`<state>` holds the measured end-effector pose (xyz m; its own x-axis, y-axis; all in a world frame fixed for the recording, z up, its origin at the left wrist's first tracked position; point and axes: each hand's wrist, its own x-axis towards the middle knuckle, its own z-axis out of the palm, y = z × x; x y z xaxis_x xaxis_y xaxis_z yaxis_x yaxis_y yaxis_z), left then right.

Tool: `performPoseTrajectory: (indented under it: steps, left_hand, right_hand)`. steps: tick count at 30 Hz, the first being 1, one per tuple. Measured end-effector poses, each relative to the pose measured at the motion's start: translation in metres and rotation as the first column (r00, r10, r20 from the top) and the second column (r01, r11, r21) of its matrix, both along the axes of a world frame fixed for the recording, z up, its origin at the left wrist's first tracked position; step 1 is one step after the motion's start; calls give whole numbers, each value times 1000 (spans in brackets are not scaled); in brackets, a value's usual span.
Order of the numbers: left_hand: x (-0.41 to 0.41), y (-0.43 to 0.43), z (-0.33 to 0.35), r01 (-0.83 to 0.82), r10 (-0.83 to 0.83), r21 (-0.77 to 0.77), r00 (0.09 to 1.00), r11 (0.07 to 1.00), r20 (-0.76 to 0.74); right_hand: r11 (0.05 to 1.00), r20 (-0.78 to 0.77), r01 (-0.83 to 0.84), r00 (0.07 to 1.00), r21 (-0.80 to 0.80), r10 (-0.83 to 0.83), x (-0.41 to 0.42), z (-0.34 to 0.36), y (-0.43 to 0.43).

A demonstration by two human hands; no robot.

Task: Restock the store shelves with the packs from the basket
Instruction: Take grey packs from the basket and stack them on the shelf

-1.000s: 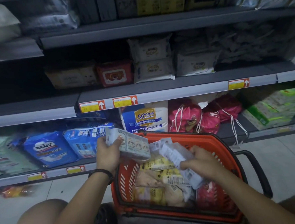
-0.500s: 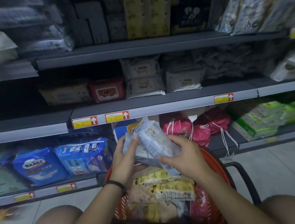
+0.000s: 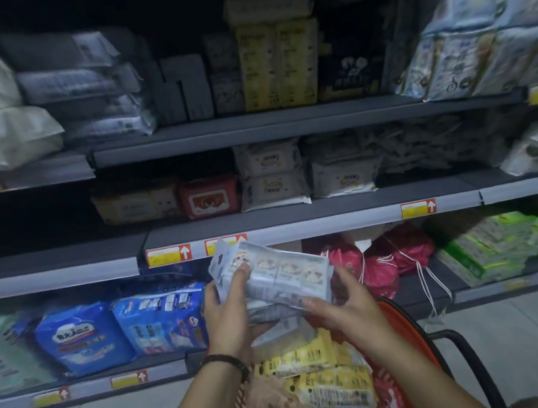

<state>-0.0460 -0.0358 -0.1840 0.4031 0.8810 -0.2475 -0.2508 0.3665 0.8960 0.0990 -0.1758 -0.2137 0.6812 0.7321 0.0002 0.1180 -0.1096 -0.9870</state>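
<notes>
Two hands hold one pale pack [image 3: 282, 272] above the near edge of the shelving, in the head view.

1. The left hand [image 3: 228, 313] grips the left end of the pale pack. Its fingers [image 3: 242, 275] are curled over the top face, clamped on the wrapper. A dark bracelet [image 3: 225, 363] sits on that wrist.
2. The right hand [image 3: 343, 310] grips the right end. The thumb lies against the end of the pack and the fingers reach under it.
3. The pale pack is tilted, left end higher, and shows a row of four printed panels. It is held over the orange basket [image 3: 409, 328], just in front of the middle shelf [image 3: 327, 223], touching neither.
4. The orange basket stands near, on the floor, and holds yellow packs [image 3: 321, 359].
5. The middle shelf carries white packs [image 3: 272, 174] and a red pack [image 3: 209, 197].
6. The lowest shelf carries blue packs [image 3: 75, 335] at left, pink drawstring bags [image 3: 381, 262] at centre, and green packs [image 3: 490, 247] at right.
</notes>
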Motion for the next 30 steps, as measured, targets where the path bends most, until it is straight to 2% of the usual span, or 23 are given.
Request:
performPoseTrajectory:
  steps: [3,7,12,17,23,26,28,30]
  left_hand:
    - [2,3,2,-16,15,44,1000,999,26]
    - [1,-4,11,-30,70,390,993,920,-90]
    - [-4,2,15,108,-63,531,993,840,-101]
    - [-2,32,77,199,-160,673,980,713,-120]
    - [18,97,162,52,56,849,994,526,-95]
    - [28,133,195,16,191,916,976,400,-100]
    - [33,159,212,-12,308,942,946,336,-98]
    - [39,186,225,32,473,963,866,267,-160]
  right_hand:
    - [990,-40,34,999,136,-29,-9,-1,4]
    - [967,-64,123,992,223,-111,-9,6,9]
    - [937,-29,199,979,286,-199,-13,28,17]
    - [915,101,230,955,332,-277,-1,94,44]
    - [894,234,156,933,420,-272,19,195,105]
    - [895,303,142,909,422,-287,34,238,144]
    - [904,390,130,871,407,-300,42,261,170]
    - [935,495,126,821,332,-286,48,279,193]
